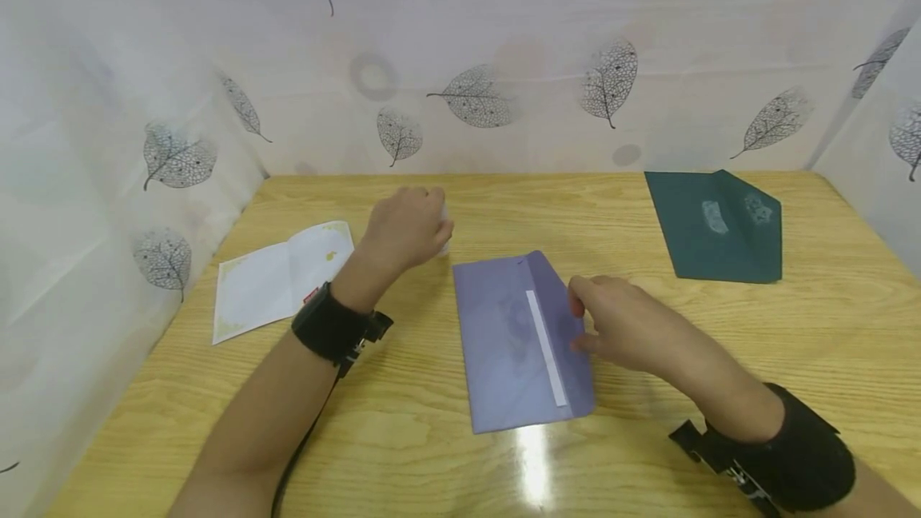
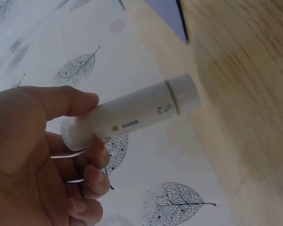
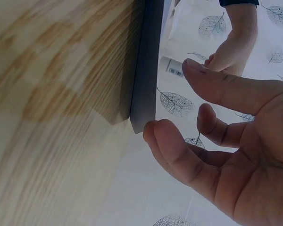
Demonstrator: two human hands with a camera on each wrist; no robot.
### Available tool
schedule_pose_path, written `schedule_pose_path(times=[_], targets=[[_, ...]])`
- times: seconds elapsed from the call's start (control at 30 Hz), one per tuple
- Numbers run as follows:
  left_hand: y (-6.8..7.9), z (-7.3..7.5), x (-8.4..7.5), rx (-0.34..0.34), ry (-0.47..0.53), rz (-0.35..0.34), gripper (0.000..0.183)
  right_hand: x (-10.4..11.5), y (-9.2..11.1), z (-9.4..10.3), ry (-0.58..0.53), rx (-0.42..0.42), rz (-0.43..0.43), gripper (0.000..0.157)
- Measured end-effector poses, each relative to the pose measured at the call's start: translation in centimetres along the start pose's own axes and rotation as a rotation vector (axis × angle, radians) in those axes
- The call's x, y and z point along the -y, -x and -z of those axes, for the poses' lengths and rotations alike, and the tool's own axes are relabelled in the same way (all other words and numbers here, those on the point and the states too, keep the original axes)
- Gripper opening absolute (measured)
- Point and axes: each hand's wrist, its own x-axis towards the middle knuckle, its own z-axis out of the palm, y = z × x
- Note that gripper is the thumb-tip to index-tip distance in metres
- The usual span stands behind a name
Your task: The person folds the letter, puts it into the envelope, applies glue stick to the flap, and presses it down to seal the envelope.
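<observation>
My left hand [image 1: 406, 230] grips one end of a white glue stick [image 2: 137, 110] between thumb and fingers. The tube has small print and a thin band by its far end; only a sliver shows in the head view. A purple envelope [image 1: 496, 334] lies on the table between my hands, its flap on the right unfolded, with a white strip [image 1: 547, 350] beside the crease. Over the flap hovers my right hand [image 1: 622, 322], thumb and fingers apart and loosely bent, holding nothing. Its fingertips are by the flap's edge; I cannot tell if they touch.
An unfolded white card [image 1: 255, 290] with gold decoration lies at the left, partly behind my left forearm. Toward the back right is a dark green envelope [image 1: 691, 234] with whitish patches. Leaf-print fabric [image 1: 518, 46] encloses the wooden table [image 1: 403, 438].
</observation>
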Motion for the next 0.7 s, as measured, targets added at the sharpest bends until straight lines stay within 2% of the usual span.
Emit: schedule_pose_path(times=[0.2,0.4,0.5,0.6,0.7], targets=[[-0.2,-0.2,0.2,0.069,-0.034,0.034,0.025,-0.2,0.0,-0.1,0.003,0.024,-0.005,0.035],[-0.3,-0.4,0.4,0.092,-0.020,0.048,0.029,-0.3,0.0,-0.1,-0.040,0.077,-0.006,0.033],[-0.3,-0.4,0.4,0.102,-0.017,0.067,0.040,-0.2,0.0,-0.2,-0.058,0.095,0.008,0.031],[-0.1,-0.2,0.1,0.053,-0.038,0.054,0.054,-0.2,0.0,-0.4,-0.055,0.086,0.042,0.030],[0.3,0.5,-1.0,-0.061,-0.043,-0.058,0.057,-0.3,-0.1,-0.6,-0.043,0.046,0.081,0.027]])
